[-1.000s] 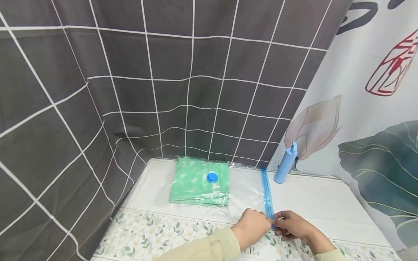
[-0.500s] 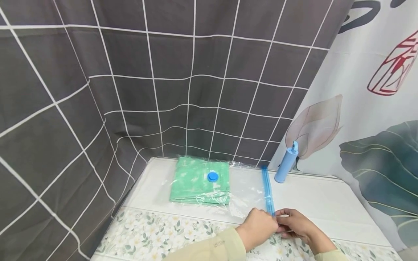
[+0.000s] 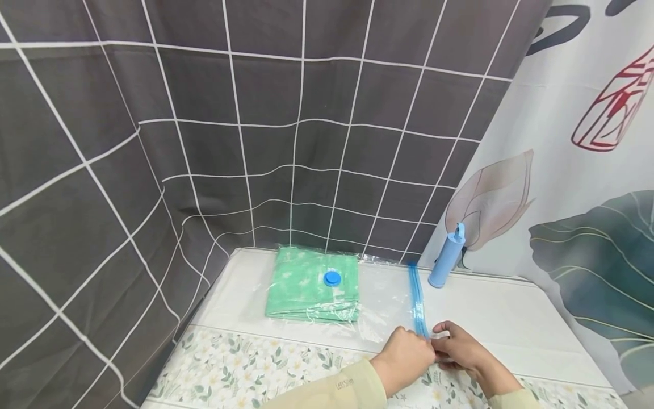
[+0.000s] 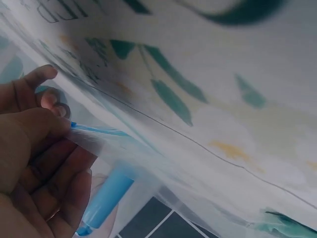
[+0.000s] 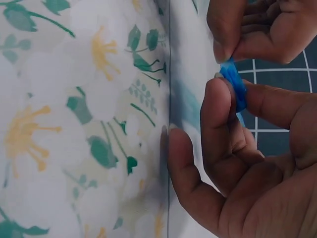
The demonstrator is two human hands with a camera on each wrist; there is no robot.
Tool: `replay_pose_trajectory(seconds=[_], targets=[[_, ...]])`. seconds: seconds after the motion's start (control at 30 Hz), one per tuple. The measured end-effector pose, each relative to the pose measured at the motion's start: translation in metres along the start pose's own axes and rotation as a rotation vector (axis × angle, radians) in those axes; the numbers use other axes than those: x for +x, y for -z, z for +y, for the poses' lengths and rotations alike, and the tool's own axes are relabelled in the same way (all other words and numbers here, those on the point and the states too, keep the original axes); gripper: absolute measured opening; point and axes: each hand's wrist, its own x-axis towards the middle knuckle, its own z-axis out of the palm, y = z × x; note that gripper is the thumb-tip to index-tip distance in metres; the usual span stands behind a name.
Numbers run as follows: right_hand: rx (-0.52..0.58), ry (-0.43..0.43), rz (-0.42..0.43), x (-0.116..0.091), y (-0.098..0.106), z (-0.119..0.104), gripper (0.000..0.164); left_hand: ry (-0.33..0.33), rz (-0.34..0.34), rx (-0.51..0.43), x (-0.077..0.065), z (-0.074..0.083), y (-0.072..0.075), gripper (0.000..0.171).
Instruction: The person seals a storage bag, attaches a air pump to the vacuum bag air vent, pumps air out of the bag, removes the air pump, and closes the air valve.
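A clear vacuum storage bag point(image 3: 385, 289) lies flat with a folded green cloth point(image 3: 301, 287) inside and a round blue valve cap point(image 3: 332, 278) on top. Along its right end runs a blue zip strip point(image 3: 416, 295). At the near end of that strip, my left hand point(image 3: 406, 360) pinches the bag's corner between thumb and fingers. Close beside it, my right hand point(image 3: 462, 352) has thumb and fingertip on either side of a small blue zip slider point(image 5: 234, 84), seen in the right wrist view. The other right fingers are loosely bent.
A light blue hand pump point(image 3: 447, 258) stands beyond the strip, close to the back curtain. Dark gridded cloth point(image 3: 265, 147) hangs behind and at the left, a leaf-patterned curtain point(image 3: 587, 255) at the right. The tabletop point(image 3: 490, 307) is white with a flowered front band.
My left hand has shifted a little to the right, drawing the near end of the strip up with it. The right hand stays close by, its forefinger slightly raised. Pump and cloth have not moved.
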Motion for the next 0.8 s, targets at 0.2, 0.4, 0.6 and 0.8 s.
replay_pose_trajectory(seconds=[0.2, 0.4, 0.6, 0.8], targets=[[-0.040, 0.011, 0.062, 0.005, -0.003, -0.004, 0.031, -0.019, 0.018, 0.003, -0.001, -0.002, 0.000, 0.010], [-0.081, 0.029, 0.109, 0.012, -0.001, -0.009, 0.034, -0.045, -0.007, -0.017, -0.003, -0.004, 0.004, 0.010], [-0.068, 0.050, 0.140, 0.022, 0.002, -0.015, 0.032, -0.061, -0.005, -0.014, -0.002, -0.003, 0.005, 0.009], [-0.067, 0.046, 0.133, 0.029, 0.004, -0.020, 0.030, -0.038, -0.012, -0.016, -0.003, -0.005, 0.008, 0.006]])
